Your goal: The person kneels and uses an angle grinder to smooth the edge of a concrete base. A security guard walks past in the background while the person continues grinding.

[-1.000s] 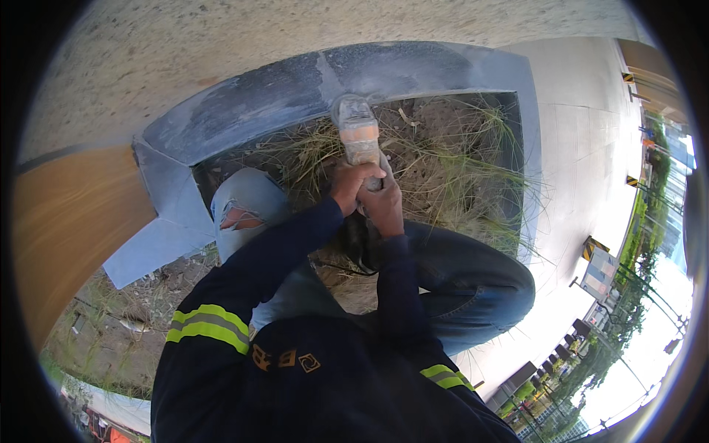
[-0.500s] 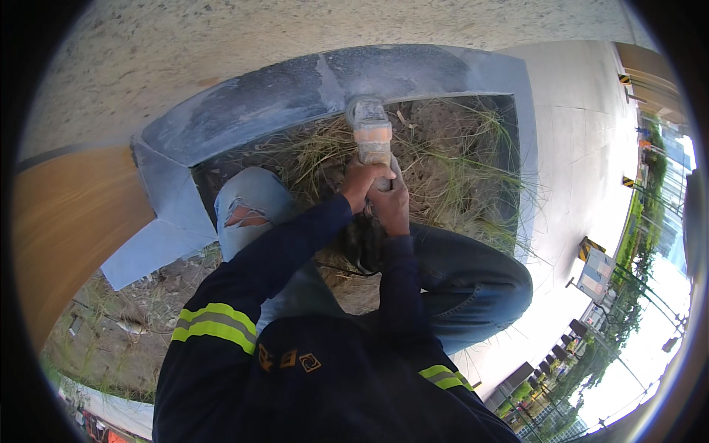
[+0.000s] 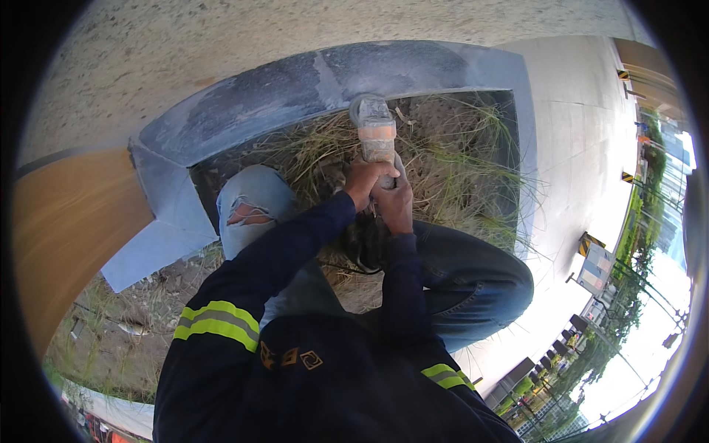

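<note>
A dusty angle grinder (image 3: 378,134) with an orange band points away from me, its round head at the inner edge of the grey stone curb (image 3: 295,92). Around the grinder's body, just behind the band, my left hand (image 3: 365,181) is closed. My right hand (image 3: 395,201) grips the same tool a little nearer to me, on its right side. Part of the tool body is hidden under the hands. Whether the disc touches the stone, I cannot tell. Dark patches and a pale smear mark the curb's face.
Inside the curb lies soil (image 3: 443,155) with tufts of long grass (image 3: 473,177). My bent knees (image 3: 255,199) are on both sides. A speckled wall (image 3: 221,59) rises beyond, a brown panel (image 3: 88,214) stands left, and pale pavement (image 3: 569,148) runs along the right.
The grinder and both hands have shifted very slightly to the right along the curb. Both hands keep their grip.
</note>
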A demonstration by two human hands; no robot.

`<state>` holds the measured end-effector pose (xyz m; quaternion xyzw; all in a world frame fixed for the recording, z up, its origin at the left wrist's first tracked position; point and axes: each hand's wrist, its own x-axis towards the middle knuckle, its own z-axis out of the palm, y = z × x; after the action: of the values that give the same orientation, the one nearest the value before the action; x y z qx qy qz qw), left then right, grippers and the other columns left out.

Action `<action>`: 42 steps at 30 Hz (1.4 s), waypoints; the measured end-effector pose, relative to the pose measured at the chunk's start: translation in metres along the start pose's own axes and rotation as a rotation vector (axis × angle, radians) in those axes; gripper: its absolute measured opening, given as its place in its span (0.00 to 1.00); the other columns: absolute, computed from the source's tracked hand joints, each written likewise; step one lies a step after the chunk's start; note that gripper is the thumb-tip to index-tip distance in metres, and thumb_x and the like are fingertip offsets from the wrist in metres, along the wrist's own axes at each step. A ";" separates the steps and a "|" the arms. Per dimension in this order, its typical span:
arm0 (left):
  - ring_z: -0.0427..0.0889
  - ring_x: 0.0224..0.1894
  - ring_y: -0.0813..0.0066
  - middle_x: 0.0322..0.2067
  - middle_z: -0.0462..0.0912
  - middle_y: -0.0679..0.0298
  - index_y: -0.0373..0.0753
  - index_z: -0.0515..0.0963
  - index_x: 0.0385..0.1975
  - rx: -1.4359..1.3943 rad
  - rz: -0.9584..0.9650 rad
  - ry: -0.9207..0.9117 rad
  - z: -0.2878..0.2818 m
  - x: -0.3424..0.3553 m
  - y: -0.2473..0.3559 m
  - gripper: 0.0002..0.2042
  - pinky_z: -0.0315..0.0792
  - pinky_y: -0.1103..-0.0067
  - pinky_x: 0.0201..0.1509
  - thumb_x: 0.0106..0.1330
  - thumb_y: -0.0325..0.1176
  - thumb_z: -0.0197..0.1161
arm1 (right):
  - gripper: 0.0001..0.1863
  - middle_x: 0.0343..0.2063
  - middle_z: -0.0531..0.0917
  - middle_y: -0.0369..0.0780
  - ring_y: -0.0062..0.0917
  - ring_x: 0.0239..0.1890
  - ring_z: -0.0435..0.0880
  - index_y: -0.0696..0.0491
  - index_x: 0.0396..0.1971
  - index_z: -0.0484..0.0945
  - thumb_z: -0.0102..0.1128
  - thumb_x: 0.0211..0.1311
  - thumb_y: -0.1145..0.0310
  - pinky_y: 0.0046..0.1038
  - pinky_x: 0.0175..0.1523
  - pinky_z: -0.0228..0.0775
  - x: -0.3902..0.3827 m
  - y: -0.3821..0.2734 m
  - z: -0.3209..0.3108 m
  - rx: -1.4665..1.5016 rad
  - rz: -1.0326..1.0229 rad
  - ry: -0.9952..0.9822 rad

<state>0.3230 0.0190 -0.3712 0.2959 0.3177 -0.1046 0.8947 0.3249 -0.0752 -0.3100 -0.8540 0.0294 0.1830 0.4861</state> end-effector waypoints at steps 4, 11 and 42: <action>0.86 0.37 0.65 0.39 0.84 0.59 0.34 0.80 0.44 -0.083 0.036 0.046 -0.033 -0.021 0.010 0.19 0.80 0.68 0.45 0.49 0.21 0.72 | 0.47 0.53 0.85 0.53 0.38 0.57 0.86 0.53 0.74 0.65 0.73 0.53 0.59 0.35 0.60 0.76 -0.008 0.008 0.024 -0.063 -0.062 -0.092; 0.85 0.39 0.70 0.38 0.85 0.62 0.36 0.81 0.45 -0.042 0.097 0.026 -0.003 -0.006 0.004 0.17 0.80 0.71 0.45 0.53 0.21 0.69 | 0.44 0.52 0.86 0.48 0.28 0.55 0.85 0.56 0.73 0.66 0.72 0.56 0.63 0.32 0.59 0.76 0.000 0.005 0.007 -0.027 -0.020 -0.040; 0.86 0.39 0.68 0.39 0.85 0.60 0.35 0.80 0.45 -0.057 -0.016 -0.031 -0.003 -0.006 0.011 0.19 0.80 0.69 0.46 0.50 0.22 0.72 | 0.46 0.51 0.87 0.49 0.34 0.53 0.88 0.55 0.73 0.66 0.74 0.52 0.60 0.35 0.56 0.78 0.003 0.007 0.005 -0.010 -0.041 -0.009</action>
<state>0.3206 0.0294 -0.3644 0.2663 0.3088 -0.1071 0.9068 0.3247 -0.0745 -0.3185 -0.8561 0.0085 0.1769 0.4855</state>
